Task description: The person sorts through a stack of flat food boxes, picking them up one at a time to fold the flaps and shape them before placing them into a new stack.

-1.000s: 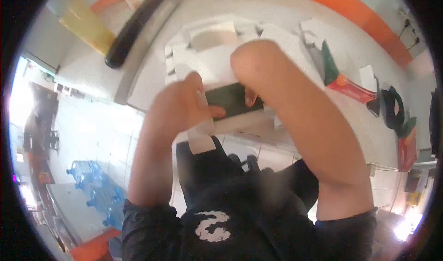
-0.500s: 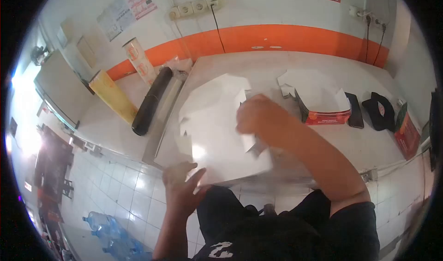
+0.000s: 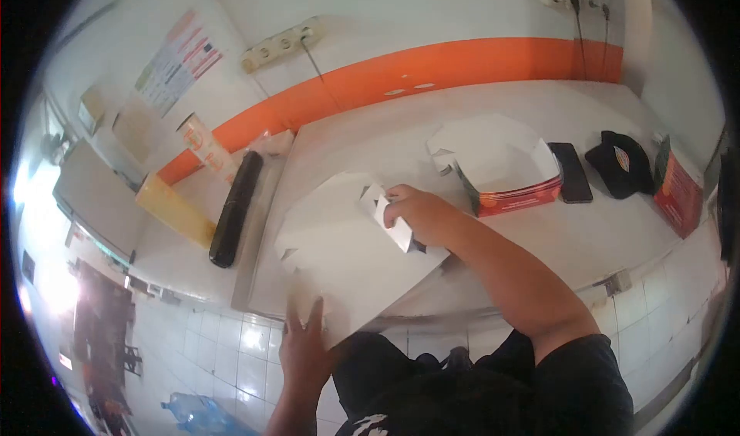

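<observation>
A white die-cut cardboard box blank [image 3: 331, 235] lies at the front edge of the counter, with cut flaps along its sides. My right hand [image 3: 420, 214] is closed on its right side flap [image 3: 393, 224], which stands folded up. At the blank's near left edge is my left hand [image 3: 306, 343], its fingers spread and partly blurred against the cardboard. Beyond my right forearm sits a partly folded box [image 3: 516, 197], white inside with a red printed front wall.
A phone [image 3: 570, 172], a black cap [image 3: 620, 166] and a red printed card stand [image 3: 678, 193] are on the right. To the left are a black roll [image 3: 236, 212], a yellow roll [image 3: 176, 211] and a patterned roll [image 3: 206, 149]. Blue water bottles [image 3: 202, 413] stand on the floor.
The blank has turned and its right flap now stands more upright in my right hand. My left hand's fingers have spread along the left edge. My view has shifted to the right.
</observation>
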`<state>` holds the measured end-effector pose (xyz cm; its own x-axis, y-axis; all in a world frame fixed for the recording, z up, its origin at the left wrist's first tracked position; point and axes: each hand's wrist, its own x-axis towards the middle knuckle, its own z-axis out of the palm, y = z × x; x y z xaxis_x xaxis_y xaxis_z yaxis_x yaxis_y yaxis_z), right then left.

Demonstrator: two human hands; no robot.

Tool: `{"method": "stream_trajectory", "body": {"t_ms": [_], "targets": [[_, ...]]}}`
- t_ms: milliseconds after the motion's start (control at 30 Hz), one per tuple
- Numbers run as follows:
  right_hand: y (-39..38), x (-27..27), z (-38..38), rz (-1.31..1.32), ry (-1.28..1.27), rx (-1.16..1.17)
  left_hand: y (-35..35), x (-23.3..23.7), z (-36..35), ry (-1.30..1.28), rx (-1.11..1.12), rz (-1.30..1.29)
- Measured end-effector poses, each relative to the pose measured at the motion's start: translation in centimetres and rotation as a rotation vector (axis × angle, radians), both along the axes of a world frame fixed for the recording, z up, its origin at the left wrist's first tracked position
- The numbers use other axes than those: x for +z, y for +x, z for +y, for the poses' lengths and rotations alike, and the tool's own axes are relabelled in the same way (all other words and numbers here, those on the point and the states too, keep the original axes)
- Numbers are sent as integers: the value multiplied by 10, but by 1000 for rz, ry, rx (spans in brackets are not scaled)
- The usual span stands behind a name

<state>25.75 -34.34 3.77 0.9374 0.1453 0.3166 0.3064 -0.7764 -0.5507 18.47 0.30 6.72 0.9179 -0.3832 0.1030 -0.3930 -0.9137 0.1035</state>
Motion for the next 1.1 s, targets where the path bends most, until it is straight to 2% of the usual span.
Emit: {"method": "stream_trajectory", "body": {"t_ms": [33,133,267,400,467,500,567,633,700,800,900,967,1100], "targets": [[4,-8,-2,-50,21,25,3,-11,2,43,8,-84],[-1,2,0,85,29,-15,26,-23,22,27,-119,-220],[5,-4,-7,-69,41,-29,55,-9,21,-10,-182,-267],[13,-3,-13,-109,53,-182,94,-16,2,-112,-360,-359],[10,-1,-11,-223,35,-289,107,-19,-7,-79,-394,-378],[1,14,-14,-167,-5,-312,112,-19,-12,-66,-408,-389],[-29,65,-26,-54,-97,-349,114,-16,-23,-18,-348,-279],[-55,77,-51,-33,-442,-475,116,-21,-26,24,-300,-211],[-68,84,-73,414,-437,-484,127,-22,-29,72,-279,-202],[-43,55,-93,464,-441,-375,114,19,-37,223,-370,-160],[-30,38,-87,321,-389,-404,126,26,-36,71,-488,-115],[-30,34,-84,318,-401,-461,139,24,-45,5,-504,31],[-45,61,-67,298,-391,-547,154,21,-51,-15,-480,165]]}}
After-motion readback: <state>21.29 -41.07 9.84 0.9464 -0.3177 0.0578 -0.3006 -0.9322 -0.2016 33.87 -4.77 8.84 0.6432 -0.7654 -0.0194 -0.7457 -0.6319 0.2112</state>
